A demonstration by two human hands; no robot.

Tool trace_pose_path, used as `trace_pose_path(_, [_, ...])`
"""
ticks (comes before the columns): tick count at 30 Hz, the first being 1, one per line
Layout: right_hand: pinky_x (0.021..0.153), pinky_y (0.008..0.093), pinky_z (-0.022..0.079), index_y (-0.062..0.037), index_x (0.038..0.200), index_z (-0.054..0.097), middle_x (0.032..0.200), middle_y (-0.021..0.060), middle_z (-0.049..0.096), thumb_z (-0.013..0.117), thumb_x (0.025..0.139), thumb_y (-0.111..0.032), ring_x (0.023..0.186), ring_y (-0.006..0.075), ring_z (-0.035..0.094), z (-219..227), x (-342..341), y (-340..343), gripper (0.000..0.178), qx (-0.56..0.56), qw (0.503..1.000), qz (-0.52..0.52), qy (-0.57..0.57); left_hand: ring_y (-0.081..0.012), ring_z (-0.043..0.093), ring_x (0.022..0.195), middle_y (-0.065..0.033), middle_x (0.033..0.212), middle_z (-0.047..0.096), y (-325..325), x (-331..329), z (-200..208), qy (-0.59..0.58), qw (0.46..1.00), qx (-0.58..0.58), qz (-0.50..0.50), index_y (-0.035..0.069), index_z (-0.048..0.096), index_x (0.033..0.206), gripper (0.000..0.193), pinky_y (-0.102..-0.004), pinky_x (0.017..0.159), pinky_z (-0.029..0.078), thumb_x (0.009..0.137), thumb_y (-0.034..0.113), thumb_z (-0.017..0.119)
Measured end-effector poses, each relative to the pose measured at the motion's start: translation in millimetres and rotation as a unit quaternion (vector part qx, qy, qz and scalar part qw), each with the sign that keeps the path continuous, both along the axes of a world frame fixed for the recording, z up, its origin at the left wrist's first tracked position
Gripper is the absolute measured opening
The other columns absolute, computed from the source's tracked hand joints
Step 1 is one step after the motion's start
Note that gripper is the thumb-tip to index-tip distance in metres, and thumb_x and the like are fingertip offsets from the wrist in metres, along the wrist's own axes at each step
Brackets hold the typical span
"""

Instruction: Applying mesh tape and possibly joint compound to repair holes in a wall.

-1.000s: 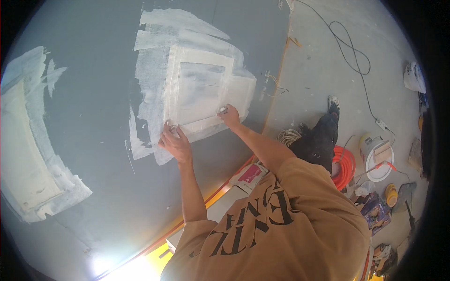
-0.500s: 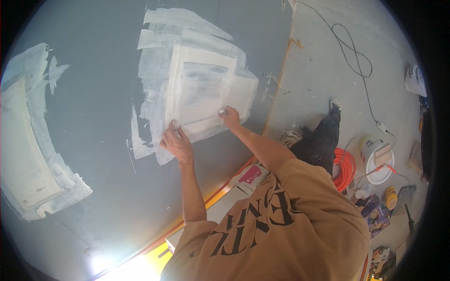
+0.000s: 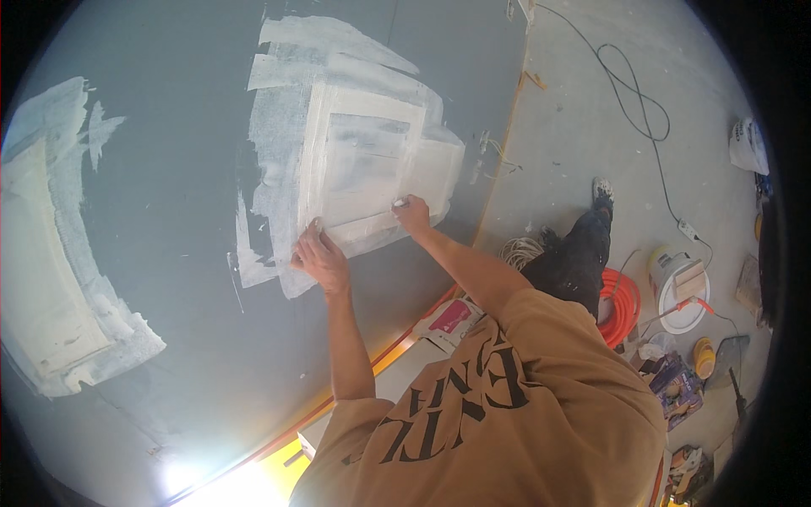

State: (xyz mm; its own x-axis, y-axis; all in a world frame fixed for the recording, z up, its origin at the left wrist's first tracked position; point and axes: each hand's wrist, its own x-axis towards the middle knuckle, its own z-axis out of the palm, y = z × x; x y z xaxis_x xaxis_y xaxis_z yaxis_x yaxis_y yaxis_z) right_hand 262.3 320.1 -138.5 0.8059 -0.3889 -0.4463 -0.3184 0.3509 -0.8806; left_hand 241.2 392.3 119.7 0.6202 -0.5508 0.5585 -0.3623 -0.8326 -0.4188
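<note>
While the head camera is looking down along a grey wall (image 3: 169, 211), a white round plastic bucket (image 3: 676, 291) is standing on the concrete floor (image 3: 574, 110) at the right, with a pale flat block lying across its rim; what is inside is hidden. Beside it an orange coiled hose (image 3: 621, 304) is lying. On the wall, a white plastered patch of mesh tape framing a rectangular recess (image 3: 359, 169) is sitting just above both hands. The left hand (image 3: 319, 258) is pressing flat, fingers spread, against the patch's lower left corner, gripping nothing. The right hand (image 3: 412, 215) is touching the patch's lower edge, curled around a small pale object I cannot identify.
</note>
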Motion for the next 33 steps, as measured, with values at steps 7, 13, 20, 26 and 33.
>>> trace_pose_path(7, [0.075,0.0417,0.057,0.0002,0.096,0.075,0.084,0.0176,0.075,0.083,0.078,-0.022,0.079,0.0315,0.073,-4.0,2.6,7.3,0.03,0.026,1.0,-0.006,0.005,-0.028,0.058,0.131,-0.0113,0.144,0.06,16.5,-37.6,-69.5,0.217,0.97,0.102,-0.039,0.006,0.05,0.147,0.054,-0.0513,0.111,0.033,0.095,0.003,0.06])
trace_pose_path(13, [0.069,0.0388,0.057,-0.0002,0.095,0.076,0.08,0.0144,0.075,0.083,0.079,-0.02,0.072,0.0264,0.073,-12.1,1.9,4.5,0.026,0.018,0.999,-0.011,-0.031,-0.025,0.024,0.16,-0.0128,0.174,0.024,-13.2,-53.9,-108.6,0.325,0.896,0.303,-0.025,0.002,0.023,0.166,0.081,-0.0557,0.128,0.019,0.092,0.007,0.056])
trace_pose_path(20, [0.063,0.0371,0.058,0.0028,0.089,0.073,0.077,0.0152,0.073,0.084,0.077,-0.014,0.068,0.0215,0.073,-3.4,0.1,-5.1,0.023,0.075,0.997,0.012,-0.019,-0.0216,0.019,0.161,-0.0086,0.175,0.022,-9.5,-30.3,-104.6,0.286,0.905,0.312,0.051,0.013,0.021,0.169,0.085,-0.0627,0.128,0.011,0.093,0.015,0.059])
trace_pose_path(26, [0.063,0.0381,0.057,0.001,0.086,0.072,0.072,0.0145,0.073,0.085,0.077,-0.015,0.064,0.0245,0.073,1.6,0.4,-6.9,0.022,0.136,0.991,0.001,-0.009,-0.0163,0.016,0.162,-0.002,0.176,0.019,-3.9,-27.4,-76.3,0.3,0.893,0.32,0.1,0.019,0.025,0.168,0.08,-0.0651,0.128,0.009,0.096,0.023,0.061])
trace_pose_path(33, [0.066,0.0399,0.058,0.0001,0.088,0.074,0.074,0.0164,0.074,0.085,0.075,-0.02,0.066,0.0269,0.074,-9.2,3.1,-2.2,0.026,0.057,0.998,0.014,-0.015,-0.0137,0.014,0.162,0.002,0.175,0.019,5.4,-29.4,-21.5,0.253,0.895,0.345,0.13,0.021,0.03,0.166,0.078,-0.0652,0.128,0.008,0.098,0.042,0.063])
